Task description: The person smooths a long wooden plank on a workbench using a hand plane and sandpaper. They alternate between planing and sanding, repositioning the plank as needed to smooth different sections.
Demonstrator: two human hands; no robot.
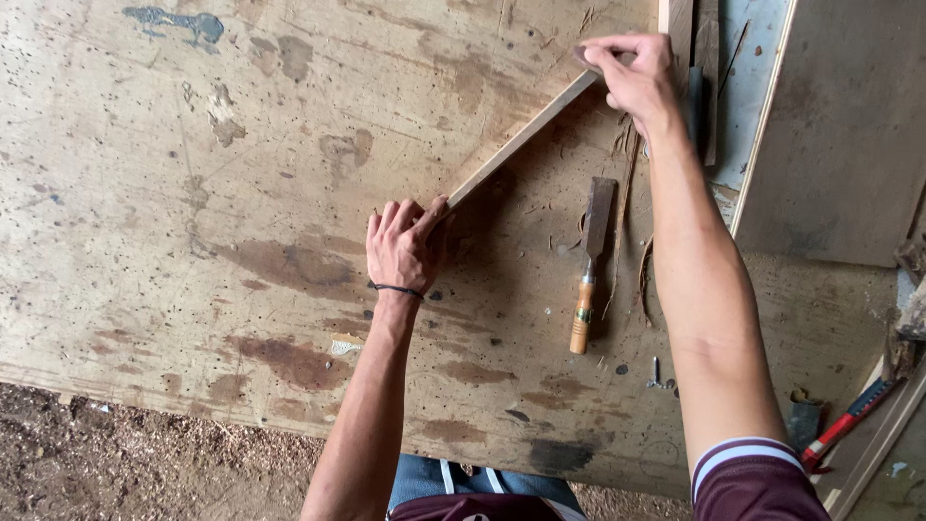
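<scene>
1. I see the left hand (403, 246) closed around the near end of a thin wooden strip (521, 138), fingers curled over it and knuckles toward me, a dark band at the wrist.
2. The right hand (632, 77) pinches the far end of the same strip between thumb and fingertips, close to the upright boards (694, 58) at the counter's far edge.
3. The strip runs on a diagonal between the 2 hands, lying on edge against the stained plywood counter (193, 193); I cannot tell whether its whole length touches the surface.
4. A chisel (590, 260) with a wooden handle and dark blade lies on the counter between the 2 forearms, just beside the right arm and apart from the strip. Curled shavings (632, 183) lie around it, and a small screw (656, 371) sits nearer the counter's front edge.
5. A red-handled tool (849, 420) rests off to the right, well apart from both hands.
6. My judgement: the step in hand is positioning or steadying the strip, with both ends gripped and no tool held.
7. Any next move, as I read it, calls for keeping 1 hand firm on the strip so it does not tip while the other frees itself, the chisel being the nearest tool within reach.
</scene>
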